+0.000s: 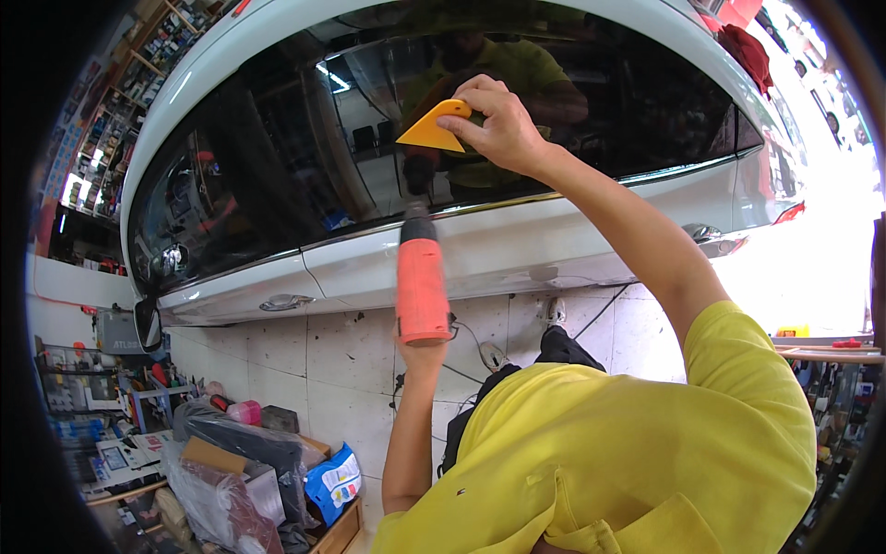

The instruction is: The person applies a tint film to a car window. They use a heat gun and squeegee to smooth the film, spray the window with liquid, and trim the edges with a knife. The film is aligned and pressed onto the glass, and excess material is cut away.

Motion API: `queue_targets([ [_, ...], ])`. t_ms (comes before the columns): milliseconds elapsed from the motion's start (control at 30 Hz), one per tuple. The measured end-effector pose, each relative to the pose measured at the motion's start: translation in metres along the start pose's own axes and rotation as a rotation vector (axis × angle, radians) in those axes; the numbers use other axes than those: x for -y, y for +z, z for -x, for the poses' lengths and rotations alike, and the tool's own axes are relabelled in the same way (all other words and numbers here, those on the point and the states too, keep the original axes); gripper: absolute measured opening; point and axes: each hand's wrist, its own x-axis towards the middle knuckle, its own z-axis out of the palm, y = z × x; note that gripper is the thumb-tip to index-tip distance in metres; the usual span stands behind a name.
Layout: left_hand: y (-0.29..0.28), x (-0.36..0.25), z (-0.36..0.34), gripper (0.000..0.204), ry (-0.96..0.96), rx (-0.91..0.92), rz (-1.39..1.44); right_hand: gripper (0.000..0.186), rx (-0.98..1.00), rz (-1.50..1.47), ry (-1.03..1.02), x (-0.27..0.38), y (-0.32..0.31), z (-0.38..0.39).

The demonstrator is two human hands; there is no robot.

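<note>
My right hand (503, 125) pinches a yellow plastic squeegee (432, 127) by its rounded end, thumb on the near face. The squeegee's straight edge is at the dark tinted rear side window (609, 111) of a white car. Below it, my left hand (421, 355) grips a red heat gun (423, 286), and the gun's body covers most of my fingers. The black nozzle (418, 222) points up at the glass, just over the chrome trim at the window's lower edge. Whether the nozzle touches anything, I cannot tell.
The car's door handle (286, 302) and side mirror (148, 323) stick out at the left. A dark cord (600, 312) crosses the white tiled floor (351, 355) near my shoe. Plastic-wrapped boxes and a blue packet (334, 482) crowd the lower left. Shelves full of goods (111, 138) stand beyond the car.
</note>
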Motion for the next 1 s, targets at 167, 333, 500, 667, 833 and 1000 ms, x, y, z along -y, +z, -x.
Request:
queue_targets([
  [167,0.009,0.02,0.002,0.046,0.489,0.219,-0.834,0.025,0.013,-0.073,0.09,0.007,-0.009,-0.002],
  [333,0.023,0.024,0.011,0.049,0.541,0.177,-0.874,0.025,-0.039,0.078,0.049,0.006,-0.053,0.006],
  [500,0.056,0.021,0.019,0.048,0.547,0.192,-0.733,0.022,-0.025,0.145,0.042,-0.004,-0.091,0.011],
  [667,0.098,0.028,0.014,0.045,0.716,0.191,-0.919,0.022,-0.043,0.154,-0.052,-0.021,-0.116,0.014],
  [833,0.12,0.036,0.019,0.043,0.787,0.123,-1.096,0.022,-0.033,0.063,-0.016,-0.037,-0.132,0.02],
  [1000,0.124,0.046,0.038,0.039,0.609,0.163,-0.971,0.02,-0.019,0.044,-0.015,-0.045,-0.133,0.026],
])
